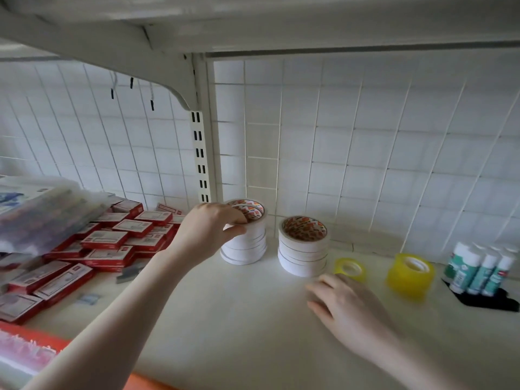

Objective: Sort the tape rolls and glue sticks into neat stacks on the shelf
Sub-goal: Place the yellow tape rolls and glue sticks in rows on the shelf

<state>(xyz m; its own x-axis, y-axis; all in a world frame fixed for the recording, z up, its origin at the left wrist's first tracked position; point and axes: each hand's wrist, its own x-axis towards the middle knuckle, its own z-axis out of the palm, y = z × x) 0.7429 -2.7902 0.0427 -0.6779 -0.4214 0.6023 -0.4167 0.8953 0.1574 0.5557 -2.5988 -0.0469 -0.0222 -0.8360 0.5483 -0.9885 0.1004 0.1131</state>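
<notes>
The shelf (239,319) was a smooth, matt cream board backed by a white wire grid (365,136) over pale square tiles. Two stacks of white tape rolls stood near the back, close beside each other: flat paper-white rings with printed red-and-orange cardboard cores. The left stack (244,250) stood by the slotted metal upright (200,153); the right stack (303,249) was a little nearer the front edge. To the right of it lay a small translucent yellow roll (349,268), then a taller glossy yellow stack (410,275), both with pale cores. Farther right, the glue sticks (478,270) stood upright in a cluster, white-capped cylinders with teal and white labels, on a black base.

The left hand (208,229) reached in from the lower left on a bare, extended forearm. Its grip was closed on the top roll of the left stack, thumb on the outer wall and fingertips hooked over the rim into the core. The right hand (347,305), blurred, hovered palm down over the shelf just in front of the right stack and the small yellow roll; its fingers were loosely spread and held nothing.

At the left lay a heap of flat red and white boxes (112,240) and clear plastic packs (42,209)
</notes>
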